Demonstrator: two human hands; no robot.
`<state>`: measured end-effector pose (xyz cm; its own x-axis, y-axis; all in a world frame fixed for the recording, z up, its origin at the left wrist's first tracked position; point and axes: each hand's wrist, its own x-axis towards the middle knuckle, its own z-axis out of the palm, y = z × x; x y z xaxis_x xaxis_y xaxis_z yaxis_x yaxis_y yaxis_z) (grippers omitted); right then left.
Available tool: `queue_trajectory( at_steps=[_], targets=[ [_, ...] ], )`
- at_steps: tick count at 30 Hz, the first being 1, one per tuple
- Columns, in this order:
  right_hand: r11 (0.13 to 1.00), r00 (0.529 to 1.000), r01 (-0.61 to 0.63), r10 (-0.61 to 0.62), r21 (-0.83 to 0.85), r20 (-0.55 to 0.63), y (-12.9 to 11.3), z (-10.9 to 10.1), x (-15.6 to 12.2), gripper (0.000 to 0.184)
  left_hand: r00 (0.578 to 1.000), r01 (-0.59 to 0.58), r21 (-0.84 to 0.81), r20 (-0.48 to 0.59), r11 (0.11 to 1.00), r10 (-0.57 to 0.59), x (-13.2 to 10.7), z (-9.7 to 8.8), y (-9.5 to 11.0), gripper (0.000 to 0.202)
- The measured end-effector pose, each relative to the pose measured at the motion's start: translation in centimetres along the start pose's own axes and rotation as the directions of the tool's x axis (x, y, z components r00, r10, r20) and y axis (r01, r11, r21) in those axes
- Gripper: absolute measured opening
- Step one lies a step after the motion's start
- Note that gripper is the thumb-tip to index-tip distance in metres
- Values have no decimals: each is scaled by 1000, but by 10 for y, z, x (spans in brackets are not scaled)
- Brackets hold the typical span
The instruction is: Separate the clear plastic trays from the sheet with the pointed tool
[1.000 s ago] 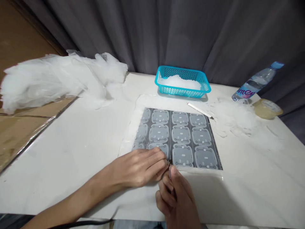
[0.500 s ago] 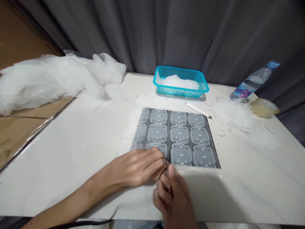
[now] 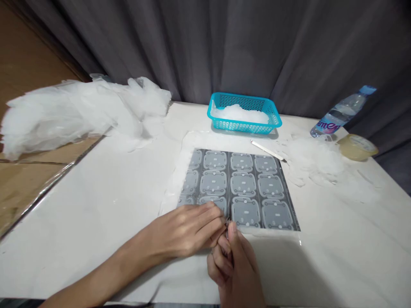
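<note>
A dark sheet (image 3: 244,184) printed with rows of light grey rounded squares lies flat on the table in front of me. My left hand (image 3: 195,229) rests over its near edge, fingers bent and pressed together; whatever they pinch is hidden. Close against those fingertips, my right hand (image 3: 237,265) is closed around a small thin metal tool (image 3: 228,224). Only a sliver of this tool shows, its tip by the gap between two printed squares, so its kind is unclear.
Behind the sheet stands a blue basket (image 3: 244,125) with white material inside. A white pen-like cutter (image 3: 268,151) lies nearer. To the right are white scraps (image 3: 321,158), a tape roll (image 3: 357,147) and a tilted water bottle (image 3: 342,112). White film (image 3: 80,113) is heaped at left.
The view has shifted slightly, so the things on the table appear a little lower. Both hands keep almost the same position at the sheet's near edge.
</note>
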<state>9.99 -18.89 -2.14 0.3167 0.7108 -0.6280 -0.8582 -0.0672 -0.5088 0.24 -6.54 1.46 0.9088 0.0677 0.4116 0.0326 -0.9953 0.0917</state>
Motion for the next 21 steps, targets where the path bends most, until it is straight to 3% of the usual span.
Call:
queue_trajectory(
  at_steps=[11,21],
  targets=[
    [998,998,-41,40,39,38,-11,5,-3,62,1000,3,19,-18,1000,-3,2,-2,0,15],
    [999,999,-46,46,27,5,-15,11,-4,63,996,84,-42,-24,996,-85,-1,1,1,10]
  ],
)
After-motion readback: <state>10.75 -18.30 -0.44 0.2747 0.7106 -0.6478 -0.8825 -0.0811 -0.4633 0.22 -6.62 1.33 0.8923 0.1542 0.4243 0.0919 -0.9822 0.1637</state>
